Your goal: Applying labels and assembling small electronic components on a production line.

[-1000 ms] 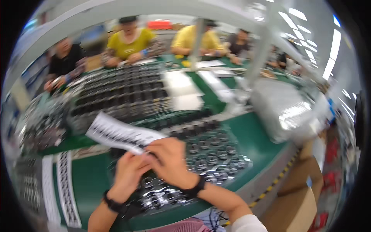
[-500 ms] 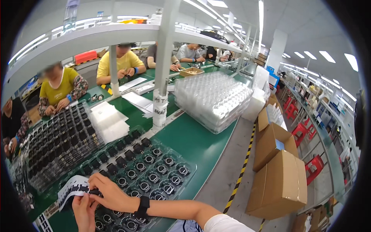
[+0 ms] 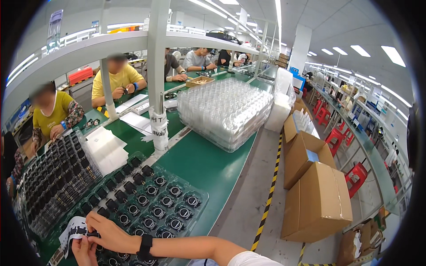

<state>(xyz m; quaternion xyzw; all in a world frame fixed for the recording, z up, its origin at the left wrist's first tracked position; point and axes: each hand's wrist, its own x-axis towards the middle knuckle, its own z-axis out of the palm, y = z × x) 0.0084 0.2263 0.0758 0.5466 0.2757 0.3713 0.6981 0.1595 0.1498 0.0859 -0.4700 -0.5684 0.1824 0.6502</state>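
Gripping a white strip (image 3: 70, 232) lined with black shapes, my left hand (image 3: 82, 252) keeps its fingers narrow at the lower edge, while the fingers of my right hand (image 3: 110, 235) close on a small black piece (image 3: 93, 234) at the strip's right end. Whether that piece is loose or attached to the strip, I cannot tell. A black band (image 3: 145, 247) circles my right wrist. Beneath and to the right of my fingers, a clear plastic tray (image 3: 200, 208) of ringed black parts lies on the green counter (image 3: 186, 160). Beyond my fingers and to their left rises a stack of trays (image 3: 94, 166) filled with black parts, white sheets (image 3: 105, 150) just beside it. Farther ahead, right of my fingers, clear trays (image 3: 222, 137) sit piled past a white post (image 3: 159, 66). Across from my fingers, two co-workers in yellow tops (image 3: 116, 82) bend over handwork. Well to the right of my fingers, cardboard boxes (image 3: 315, 204) stand on the floor (image 3: 242, 206), red stools (image 3: 357, 178) behind them.
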